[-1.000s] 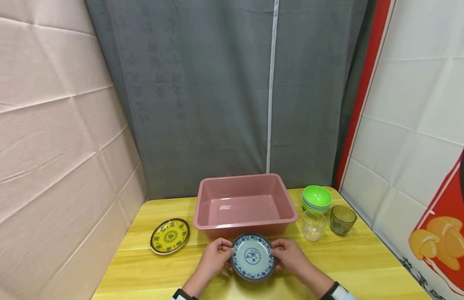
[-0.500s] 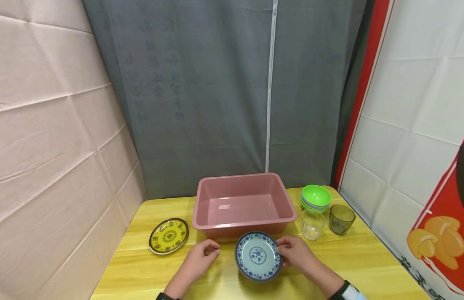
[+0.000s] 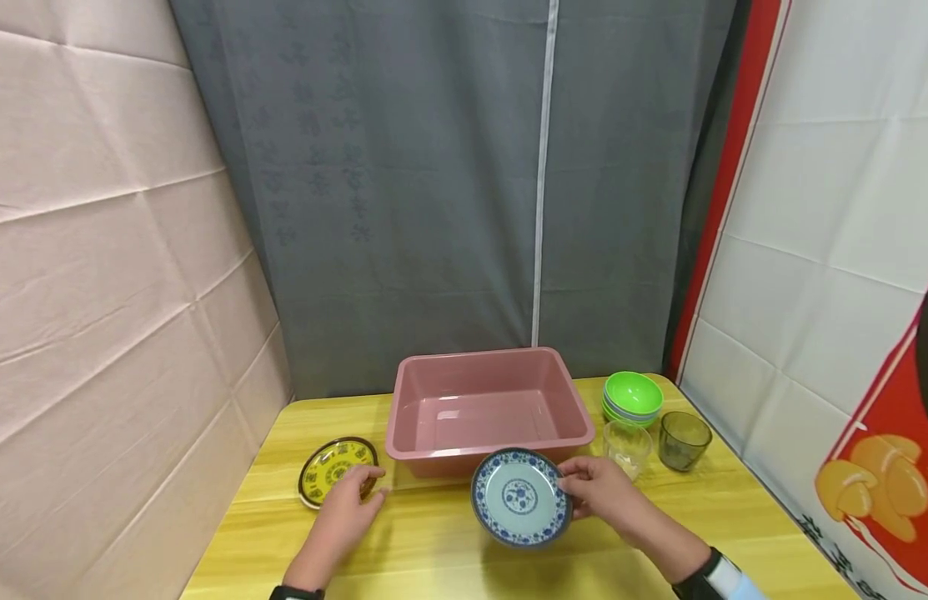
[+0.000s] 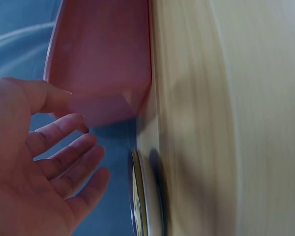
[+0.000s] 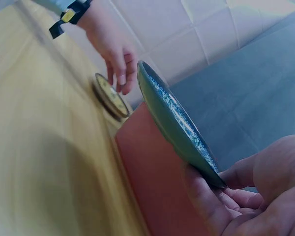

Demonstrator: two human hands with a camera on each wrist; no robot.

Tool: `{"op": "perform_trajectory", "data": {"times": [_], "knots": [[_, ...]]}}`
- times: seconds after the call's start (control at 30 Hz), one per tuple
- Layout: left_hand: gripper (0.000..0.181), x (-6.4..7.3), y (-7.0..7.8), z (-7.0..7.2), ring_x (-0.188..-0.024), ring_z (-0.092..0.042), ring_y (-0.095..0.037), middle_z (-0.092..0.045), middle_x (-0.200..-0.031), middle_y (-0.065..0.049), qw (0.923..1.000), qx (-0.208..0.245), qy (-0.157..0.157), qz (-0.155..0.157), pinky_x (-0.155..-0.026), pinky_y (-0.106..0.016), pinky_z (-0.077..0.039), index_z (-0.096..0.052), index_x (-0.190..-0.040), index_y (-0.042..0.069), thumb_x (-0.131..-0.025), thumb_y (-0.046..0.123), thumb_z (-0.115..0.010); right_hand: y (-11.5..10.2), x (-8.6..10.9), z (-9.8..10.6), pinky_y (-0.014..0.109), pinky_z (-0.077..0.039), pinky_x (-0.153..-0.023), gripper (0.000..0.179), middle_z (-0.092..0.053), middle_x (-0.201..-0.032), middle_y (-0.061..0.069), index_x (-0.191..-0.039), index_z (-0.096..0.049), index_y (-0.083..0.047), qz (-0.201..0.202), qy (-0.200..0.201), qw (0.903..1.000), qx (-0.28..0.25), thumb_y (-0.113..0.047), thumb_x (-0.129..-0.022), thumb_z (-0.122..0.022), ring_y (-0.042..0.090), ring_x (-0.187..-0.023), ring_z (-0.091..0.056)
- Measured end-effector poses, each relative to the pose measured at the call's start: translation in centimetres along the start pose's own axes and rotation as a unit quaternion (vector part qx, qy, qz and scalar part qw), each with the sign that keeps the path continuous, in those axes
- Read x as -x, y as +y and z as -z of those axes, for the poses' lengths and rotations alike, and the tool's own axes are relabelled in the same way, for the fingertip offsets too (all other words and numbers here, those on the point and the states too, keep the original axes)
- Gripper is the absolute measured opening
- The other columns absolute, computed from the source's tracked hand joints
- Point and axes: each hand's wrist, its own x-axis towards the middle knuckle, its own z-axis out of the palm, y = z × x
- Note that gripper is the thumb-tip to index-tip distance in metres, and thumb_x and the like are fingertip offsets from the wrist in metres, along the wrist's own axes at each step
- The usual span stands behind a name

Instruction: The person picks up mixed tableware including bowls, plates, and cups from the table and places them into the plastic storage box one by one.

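Note:
A blue-and-white patterned plate (image 3: 520, 497) is raised over the table, pinched at its right rim by my right hand (image 3: 600, 493). In the right wrist view the plate (image 5: 174, 118) shows edge-on, thumb on one face and fingers on the other. My left hand (image 3: 345, 508) is over the near right rim of a yellow plate (image 3: 333, 468) with a dark border, hiding part of it. Seen from the left wrist, the left hand (image 4: 49, 162) has relaxed, spread fingers and holds nothing; the yellow plate (image 4: 146, 196) lies beyond the fingertips.
A pink basin (image 3: 489, 400) stands at the table's back middle, behind the blue-and-white plate. To its right are stacked bowls (image 3: 633, 394), green on top, a clear glass (image 3: 625, 446) and a smoky glass (image 3: 684, 442). A grey curtain (image 3: 433, 208) hangs behind.
My left hand has let go of the blue-and-white plate and moved left to the yellow plate. My right hand has carried the blue-and-white plate slightly right and up.

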Motion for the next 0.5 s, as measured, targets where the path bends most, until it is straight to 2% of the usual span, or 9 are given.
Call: {"op": "perform_trajectory", "data": {"times": [0.17,0.4,0.5], "knots": [[0.036,0.0,-1.4,1.2,-0.137,-0.061,-0.044,-0.067,-0.141,-0.017,0.9997,-0.022,0.007,0.007,-0.116,-0.065,-0.047,-0.071,-0.137,0.002,-0.103,0.014,-0.078,-1.6,-0.6,0.5,0.037,-0.066,-0.073,0.031,-0.075,-0.105,0.011,-0.131,-0.067,0.014,0.005,-0.001,1.0,0.003,-0.007,-0.108,-0.067,0.021,-0.085,-0.073],[0.041,-0.1,-2.8,1.7,-0.138,-0.06,-0.047,-0.065,-0.145,-0.02,0.9988,-0.047,0.018,0.001,-0.114,-0.067,-0.048,-0.069,-0.141,0.003,-0.102,0.014,-0.078,-3.5,-2.7,0.8,0.041,-0.067,-0.078,0.031,-0.072,-0.111,0.014,-0.133,-0.068,0.01,0.006,0.04,0.9985,0.038,-0.01,-0.108,-0.07,0.024,-0.086,-0.072],[0.044,-0.2,-3.1,1.8,-0.137,-0.06,-0.048,-0.064,-0.146,-0.022,0.9984,-0.054,0.016,0.0,-0.113,-0.068,-0.048,-0.067,-0.142,0.002,-0.102,0.015,-0.079,-4.3,-3.9,1.0,0.042,-0.066,-0.08,0.031,-0.071,-0.113,0.016,-0.133,-0.068,0.008,0.003,0.044,0.9982,0.04,-0.01,-0.108,-0.07,0.025,-0.088,-0.07]]}}
